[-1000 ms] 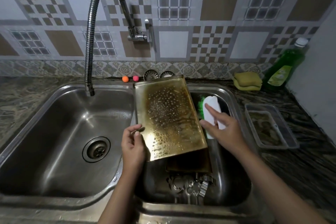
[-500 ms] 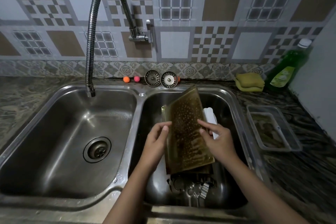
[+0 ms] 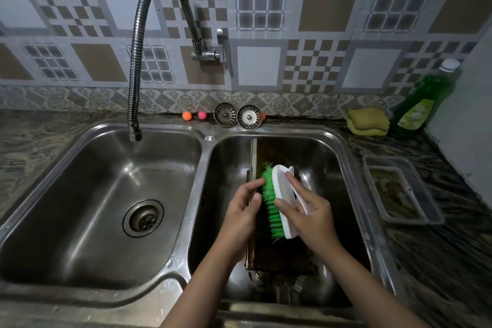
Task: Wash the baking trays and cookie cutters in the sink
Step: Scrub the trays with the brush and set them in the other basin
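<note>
Spanning the countertop: a stainless double sink, two basins side by side.

Left basin: bare steel, round drain in its floor; the flexible ribbed tap arches from the tiled wall and ends above this basin's back edge.

Right basin: one baking tray, stood on edge, its long side running front to back, thin rim facing the camera; a darker tray lies beneath and right of it, lower end towards the front. Metal cookie cutters sit at the basin's front, dim, shapes not clear.

Left hand: fingers curled about the upright tray's rim, thumb on the near face, holding it steady.

Right hand: gripping a scrubbing brush, white back, green bristles; fingers lie across the back, bristles turned left against the tray's face.

Counter, right: clear plastic container just beside the sink; green dish-soap bottle with white cap in the corner; folded yellow cloth next to it.

Back ledge: two round metal strainers propped side by side against the wall; to their left an orange ball and a pink ball.
</note>
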Demonstrator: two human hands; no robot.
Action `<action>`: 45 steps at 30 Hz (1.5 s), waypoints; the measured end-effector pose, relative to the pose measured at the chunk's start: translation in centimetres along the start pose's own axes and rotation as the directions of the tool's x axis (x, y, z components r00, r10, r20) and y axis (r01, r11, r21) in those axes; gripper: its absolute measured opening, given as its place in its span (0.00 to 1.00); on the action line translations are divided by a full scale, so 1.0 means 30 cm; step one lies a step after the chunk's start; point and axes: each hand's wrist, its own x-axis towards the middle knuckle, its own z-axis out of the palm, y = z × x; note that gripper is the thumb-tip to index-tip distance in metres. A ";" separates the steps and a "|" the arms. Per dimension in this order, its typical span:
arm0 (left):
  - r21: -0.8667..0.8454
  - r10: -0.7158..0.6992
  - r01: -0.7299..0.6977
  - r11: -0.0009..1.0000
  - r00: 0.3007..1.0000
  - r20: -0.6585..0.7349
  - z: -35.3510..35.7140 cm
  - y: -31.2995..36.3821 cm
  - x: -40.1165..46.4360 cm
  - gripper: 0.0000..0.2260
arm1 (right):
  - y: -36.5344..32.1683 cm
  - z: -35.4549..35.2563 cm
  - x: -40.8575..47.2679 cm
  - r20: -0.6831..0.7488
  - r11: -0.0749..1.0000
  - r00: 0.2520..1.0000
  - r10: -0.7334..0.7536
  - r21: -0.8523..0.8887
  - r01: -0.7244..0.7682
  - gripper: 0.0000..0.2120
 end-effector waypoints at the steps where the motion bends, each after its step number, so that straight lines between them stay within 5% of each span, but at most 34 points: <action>1: 0.038 0.042 -0.040 0.998 0.998 -0.040 -0.011 -0.012 -0.002 0.13 | 0.001 -0.007 0.012 0.010 0.998 1.000 -0.017 -0.052 0.018 0.28; 5: 0.054 0.122 -0.119 0.991 0.991 -0.051 -0.047 -0.040 -0.026 0.16 | 0.020 -0.085 0.151 -0.082 0.963 0.997 -0.013 -0.269 -0.009 0.38; 8: 0.074 0.155 -0.154 0.985 0.988 -0.013 -0.036 -0.053 -0.036 0.14 | -0.027 -0.082 0.210 -0.176 0.964 0.984 -0.007 -0.263 -0.041 0.37; 13: 0.010 0.174 -0.174 0.985 0.982 -0.070 -0.035 -0.050 -0.028 0.13 | -0.082 0.019 0.143 0.084 0.939 0.978 -0.189 -0.276 0.205 0.35; 18: 0.022 0.138 -0.137 0.990 0.990 -0.034 -0.065 -0.056 -0.041 0.12 | -0.063 -0.060 0.263 -0.127 0.946 0.992 -0.024 -0.323 -0.018 0.36; 24: -0.012 0.156 -0.157 0.987 0.985 -0.080 -0.066 -0.044 -0.028 0.13 | -0.098 0.049 0.116 0.121 0.944 0.975 -0.187 -0.253 0.213 0.35; 30: -0.038 0.128 -0.129 0.991 0.992 -0.009 -0.085 -0.050 -0.067 0.12 | -0.064 -0.058 0.252 -0.138 0.946 0.989 -0.057 -0.323 0.010 0.36; 38: -0.155 0.208 -0.254 0.955 0.943 -0.261 -0.118 0.026 -0.016 0.13 | -0.060 0.113 -0.124 0.049 0.966 0.985 -0.164 -0.194 0.170 0.36; 45: -0.156 0.217 -0.255 0.954 0.950 -0.226 -0.119 0.052 -0.040 0.16 | -0.028 -0.044 0.186 -0.200 0.975 0.977 -0.074 -0.218 0.029 0.36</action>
